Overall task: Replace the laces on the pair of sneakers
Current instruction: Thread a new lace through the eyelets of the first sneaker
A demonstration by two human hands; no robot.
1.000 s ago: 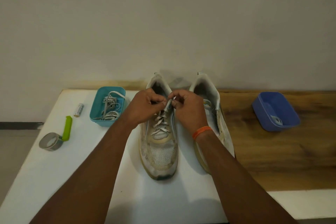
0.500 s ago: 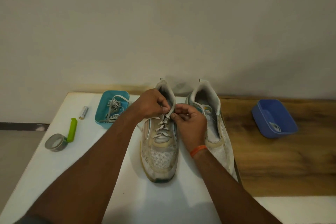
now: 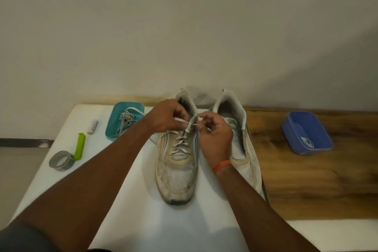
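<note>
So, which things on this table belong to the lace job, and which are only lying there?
Job:
left sneaker
right sneaker
lace
teal tray of laces
blue tray
left hand
right hand

Lying about:
tape roll
green clip
battery

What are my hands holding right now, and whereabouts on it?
Both the left hand and right hand pinch the white lace near its loose ends, above the left sneaker.

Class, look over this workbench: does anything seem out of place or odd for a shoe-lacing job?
Yes: a battery lies loose on the white table, left of the teal tray of laces. It has no evident use here.
</note>
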